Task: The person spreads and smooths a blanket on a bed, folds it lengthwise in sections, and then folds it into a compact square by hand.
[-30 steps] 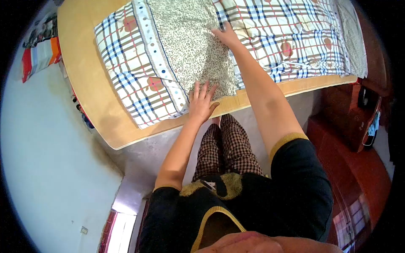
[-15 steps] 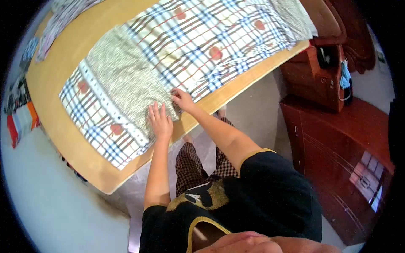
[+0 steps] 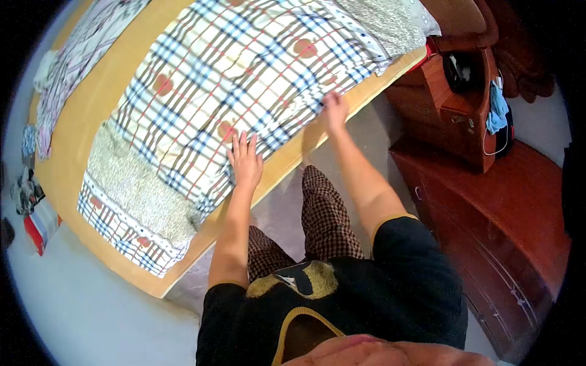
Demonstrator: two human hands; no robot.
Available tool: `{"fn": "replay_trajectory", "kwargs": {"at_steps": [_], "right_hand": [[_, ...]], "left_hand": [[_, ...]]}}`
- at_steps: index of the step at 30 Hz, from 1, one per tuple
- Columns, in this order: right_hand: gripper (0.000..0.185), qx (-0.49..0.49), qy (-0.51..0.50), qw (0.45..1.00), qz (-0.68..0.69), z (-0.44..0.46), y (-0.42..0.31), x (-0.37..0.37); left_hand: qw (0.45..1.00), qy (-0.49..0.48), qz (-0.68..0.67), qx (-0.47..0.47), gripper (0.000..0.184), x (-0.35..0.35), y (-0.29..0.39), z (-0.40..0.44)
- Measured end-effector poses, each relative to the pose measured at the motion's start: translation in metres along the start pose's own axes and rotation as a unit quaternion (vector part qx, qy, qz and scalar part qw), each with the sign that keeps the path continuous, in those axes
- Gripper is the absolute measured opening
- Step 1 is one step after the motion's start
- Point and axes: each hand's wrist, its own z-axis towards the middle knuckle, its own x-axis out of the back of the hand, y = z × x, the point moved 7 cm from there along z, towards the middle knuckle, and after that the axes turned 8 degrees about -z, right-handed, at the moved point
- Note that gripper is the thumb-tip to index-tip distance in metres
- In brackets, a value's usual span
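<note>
A plaid quilt (image 3: 207, 79) with brown apple shapes lies spread over a tan bed mat (image 3: 79, 165). Its near left part shows a folded-over grey speckled band (image 3: 131, 177) and a plaid border (image 3: 122, 229). My left hand (image 3: 246, 161) lies on the quilt's near edge, fingers spread, holding nothing. My right hand (image 3: 334, 111) is further right, over the bed's edge beside the bunched quilt edge. Its fingers are bent and blurred, and whether they hold fabric cannot be made out.
A crumpled patterned cloth (image 3: 79, 67) lies along the bed's far left. A striped item (image 3: 43, 222) is beyond the left end. On the right stand a reddish-brown cabinet (image 3: 482, 226) and a wooden unit (image 3: 439, 122) with a blue cloth (image 3: 497, 107) hanging.
The view has shifted right along the bed. Both hands have moved from the speckled band to the plaid part, and my right hand has moved away from my left.
</note>
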Motion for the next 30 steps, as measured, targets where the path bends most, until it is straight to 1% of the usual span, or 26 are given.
{"fn": "replay_trajectory", "kwargs": {"at_steps": [1,3,4,5,7,8,9,10,12,13,15,17,18,19,21,22,23,25,26,27,28,29,30], "right_hand": [[0.030,-0.012,0.055,0.998,0.021,0.046,0.006,0.030],[0.045,0.018,0.163,0.986,0.010,0.112,-0.039,0.083],[0.052,0.035,0.177,0.983,0.046,0.133,-0.073,0.098],[0.060,0.050,0.189,0.977,0.082,0.153,-0.101,0.109],[0.067,-0.011,0.188,0.955,0.227,0.206,-0.109,0.120],[0.067,-0.016,0.189,0.955,0.230,0.217,-0.113,0.121],[0.066,0.014,0.134,0.981,0.141,0.230,-0.126,0.115],[0.064,0.044,0.077,0.995,0.049,0.238,-0.135,0.108],[0.051,0.053,0.077,0.995,-0.019,0.212,-0.162,0.077],[0.058,0.114,0.071,0.991,-0.027,0.203,-0.168,0.061],[0.065,0.115,0.035,0.989,0.086,0.177,-0.179,0.039],[0.065,0.028,0.024,0.989,0.140,0.194,-0.143,0.036],[0.059,-0.026,0.017,0.979,0.203,0.191,-0.150,0.042],[0.051,-0.042,0.040,0.967,0.250,0.194,-0.157,0.049],[0.027,-0.114,0.019,0.948,0.297,0.208,-0.160,0.060],[0.025,-0.100,-0.041,0.942,0.317,0.201,-0.175,0.057],[0.023,-0.074,-0.106,0.935,0.331,0.187,-0.205,0.037],[0.031,-0.017,-0.178,0.950,0.257,0.142,-0.246,0.005],[0.030,-0.063,-0.237,0.953,0.181,0.111,-0.243,-0.021],[0.038,0.135,-0.262,0.954,-0.062,0.086,-0.252,-0.034],[0.040,0.159,-0.339,0.900,-0.222,0.047,-0.244,-0.062],[0.042,0.208,-0.409,0.811,-0.364,0.004,-0.236,-0.088],[0.044,0.264,-0.471,0.769,-0.341,-0.035,-0.240,-0.108]], "left_hand": [[1.000,-0.005,0.001,0.000,0.063,-0.010,0.018,0.021],[0.998,-0.056,0.017,0.015,0.063,-0.032,0.054,0.058],[0.994,-0.101,0.004,0.047,0.062,-0.046,0.063,0.073],[0.993,-0.104,0.007,0.052,0.062,-0.055,0.075,0.084],[0.987,-0.138,0.015,0.085,0.063,-0.071,0.090,0.098],[0.984,-0.146,0.026,0.099,0.065,-0.078,0.095,0.103],[0.984,-0.148,0.030,0.098,0.065,-0.080,0.099,0.108],[0.981,-0.161,0.019,0.107,0.067,-0.084,0.101,0.109],[0.974,-0.185,0.010,0.126,0.069,-0.087,0.101,0.111],[0.974,-0.188,0.013,0.126,0.069,-0.090,0.103,0.115],[0.971,-0.196,0.024,0.135,0.069,-0.085,0.103,0.114],[0.969,-0.199,0.048,0.136,0.068,-0.079,0.107,0.120],[0.978,-0.167,0.061,0.111,0.068,-0.075,0.115,0.124],[0.984,-0.136,0.076,0.087,0.067,-0.072,0.118,0.129],[0.984,-0.146,-0.004,0.104,0.068,-0.087,0.121,0.135],[0.971,-0.205,0.011,0.125,0.069,-0.090,0.133,0.131],[0.957,-0.253,0.009,0.140,0.069,-0.089,0.142,0.132],[0.962,-0.237,0.019,0.135,0.066,-0.099,0.149,0.129],[0.960,-0.241,0.016,0.140,0.065,-0.096,0.149,0.127],[0.958,-0.250,0.016,0.141,0.063,-0.094,0.153,0.126],[0.966,-0.228,-0.007,0.120,0.062,-0.103,0.150,0.123],[0.969,-0.220,-0.019,0.108,0.061,-0.103,0.145,0.118],[0.972,-0.193,-0.079,0.108,0.059,-0.119,0.138,0.118]]}}
